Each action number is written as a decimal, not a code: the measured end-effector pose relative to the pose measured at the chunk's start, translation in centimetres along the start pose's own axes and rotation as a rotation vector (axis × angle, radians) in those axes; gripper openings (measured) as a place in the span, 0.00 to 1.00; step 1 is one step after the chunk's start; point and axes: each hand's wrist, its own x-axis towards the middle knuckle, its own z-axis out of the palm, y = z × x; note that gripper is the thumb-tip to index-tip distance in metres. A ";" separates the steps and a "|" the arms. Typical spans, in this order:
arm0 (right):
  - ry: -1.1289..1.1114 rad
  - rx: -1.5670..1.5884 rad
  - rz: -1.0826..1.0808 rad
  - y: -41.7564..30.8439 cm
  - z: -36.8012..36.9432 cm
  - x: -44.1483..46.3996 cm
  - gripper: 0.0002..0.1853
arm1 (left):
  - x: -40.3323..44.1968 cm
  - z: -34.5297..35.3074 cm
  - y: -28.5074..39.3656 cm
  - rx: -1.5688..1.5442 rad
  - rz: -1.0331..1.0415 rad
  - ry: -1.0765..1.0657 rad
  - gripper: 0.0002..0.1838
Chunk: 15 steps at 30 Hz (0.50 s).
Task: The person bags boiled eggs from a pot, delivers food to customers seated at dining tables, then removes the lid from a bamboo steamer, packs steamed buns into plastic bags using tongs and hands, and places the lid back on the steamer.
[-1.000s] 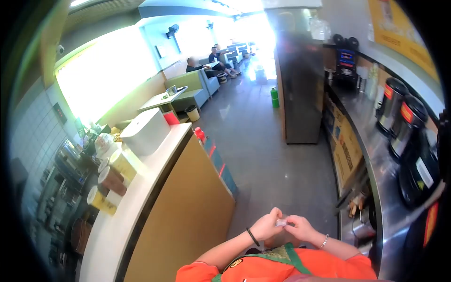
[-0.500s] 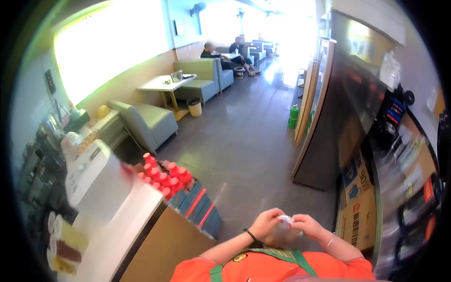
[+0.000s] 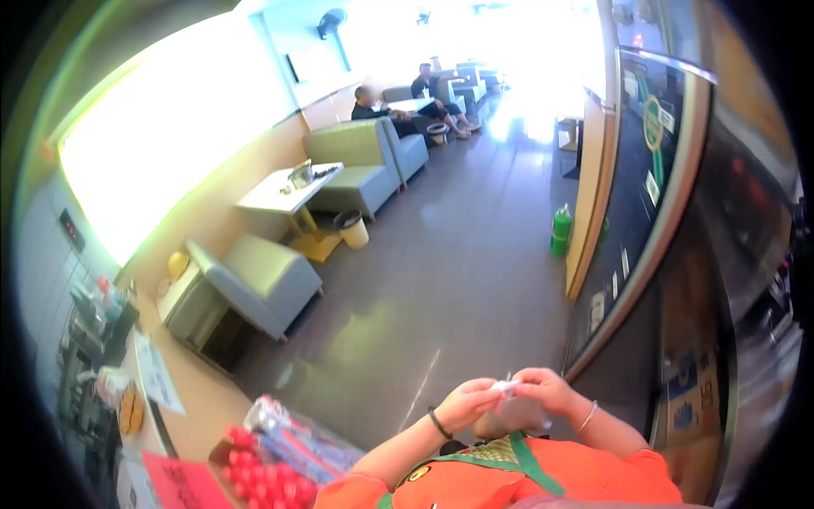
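Just in front of the orange shirt and green apron straps (image 3: pixel 527 465), my two hands meet at a small translucent plastic bag (image 3: pixel 514 417). My left hand (image 3: pixel 466 405), with a dark band on its wrist, pinches the bag's gathered white top. From the other side my right hand (image 3: pixel 545 391), a thin bangle at the wrist, pinches the same top. The bag's body hangs below the fingers; what is inside it is too blurred to make out.
A box of red-capped bottles (image 3: pixel 270 475) stands at lower left beside a counter (image 3: pixel 199 424). A glass-doored cabinet (image 3: pixel 649 195) rises on the right, a green bottle (image 3: pixel 560 231) near it. Booth seats (image 3: pixel 263 276), a table (image 3: pixel 284 188), a bin (image 3: pixel 351 229) and two seated people (image 3: pixel 369 103) are farther off.
My view has moved forward along the floor, bringing the seats and cabinet nearer. Both hands still pinch the bag's top, now drawn closer together.
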 end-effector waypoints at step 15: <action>0.607 -0.764 0.198 7.9 -37.9 36.4 0.08 | 31.5 -28.6 25.5 0.495 0.151 0.460 0.10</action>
